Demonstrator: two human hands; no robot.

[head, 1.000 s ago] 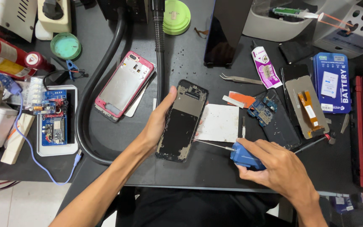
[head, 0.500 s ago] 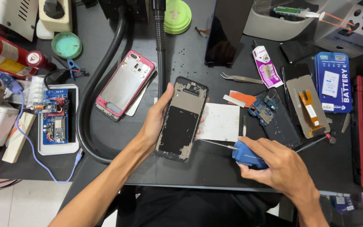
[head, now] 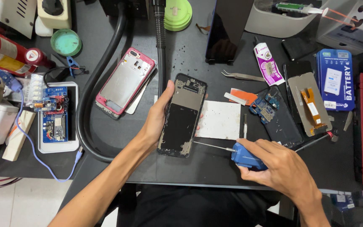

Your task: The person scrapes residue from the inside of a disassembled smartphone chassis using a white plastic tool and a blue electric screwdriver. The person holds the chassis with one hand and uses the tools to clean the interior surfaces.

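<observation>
My left hand (head: 156,120) wraps the edge of the black phone frame (head: 182,115), thumb on its upper left side, steadying it in the middle of the dark desk (head: 118,159). My right hand (head: 274,168) is closed around the blue screwdriver (head: 244,159), its thin shaft touching the frame's lower right corner. Just right of the frame lies a white pad (head: 220,120). Far left, a white tray (head: 73,115) holds a blue circuit board (head: 55,117).

Matt black phone frame (head: 182,115), glossy blue plastic screwdriver (head: 245,160), thin metal shaft.
</observation>
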